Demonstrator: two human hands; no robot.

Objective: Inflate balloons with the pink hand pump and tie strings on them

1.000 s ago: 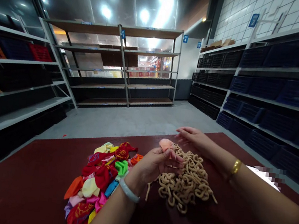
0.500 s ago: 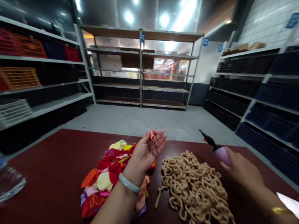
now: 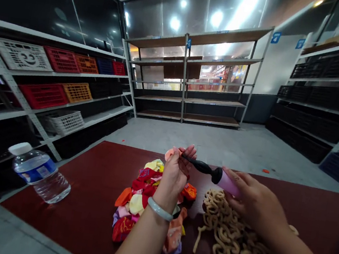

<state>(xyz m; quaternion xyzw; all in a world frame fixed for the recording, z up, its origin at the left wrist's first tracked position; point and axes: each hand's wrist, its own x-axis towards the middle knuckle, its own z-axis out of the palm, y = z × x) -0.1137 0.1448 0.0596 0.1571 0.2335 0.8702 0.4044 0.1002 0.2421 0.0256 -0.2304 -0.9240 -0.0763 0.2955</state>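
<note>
My left hand (image 3: 176, 173) is raised over the table, fingers pinched on the neck of a pale orange balloon (image 3: 170, 153). My right hand (image 3: 252, 201) grips a pink hand pump (image 3: 213, 175) whose black nozzle points left into the balloon's neck at my left fingers. Below my left wrist lies a heap of coloured deflated balloons (image 3: 146, 199) on the dark red table (image 3: 90, 200). A tangle of tan cords (image 3: 235, 241) lies under my right forearm.
A clear water bottle (image 3: 37, 171) with a white cap lies on its side at the table's left edge. Shelving with red, orange and white crates (image 3: 51, 93) lines the left wall; dark crates fill the right racks. A grey floor lies beyond the table.
My right hand has swung the pump left, bringing its nozzle to the balloon in my left hand. My left fingers have closed on the balloon. The view has turned left, showing the bottle.
</note>
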